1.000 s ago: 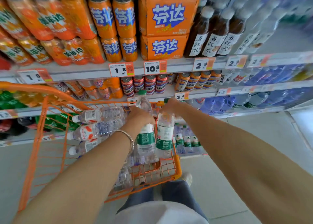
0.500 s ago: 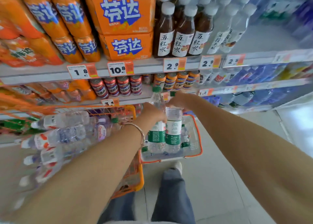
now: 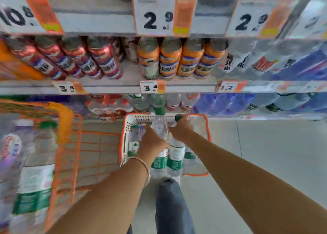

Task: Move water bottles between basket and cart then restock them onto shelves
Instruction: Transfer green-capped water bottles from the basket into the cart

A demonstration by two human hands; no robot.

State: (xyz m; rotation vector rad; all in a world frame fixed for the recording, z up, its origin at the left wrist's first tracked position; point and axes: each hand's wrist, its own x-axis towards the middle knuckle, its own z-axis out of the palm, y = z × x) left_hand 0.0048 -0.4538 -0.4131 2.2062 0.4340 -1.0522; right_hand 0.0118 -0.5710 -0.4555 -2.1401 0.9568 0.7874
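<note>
Head view centres on two water bottles held upright and touching: the left hand (image 3: 152,141) grips the left-hand bottle (image 3: 159,161) round its shoulder, and the right hand (image 3: 180,129) grips the right-hand bottle (image 3: 176,160) just under its green cap. Both hang over the white, orange-rimmed basket (image 3: 209,136) on the floor at mid-frame. Holding them by the top probably lets them pass straight down among the bottles already standing inside. Their labels are white and green, but the writing is too blurred to read. At lower left, the orange cart (image 3: 65,120) carries more bottles (image 3: 33,177) lying down. On the shelf (image 3: 99,23) across the upper frame, price tags read 2.9 (image 3: 154,16), 3.4 (image 3: 150,88) and 1.2 (image 3: 227,87).
</note>
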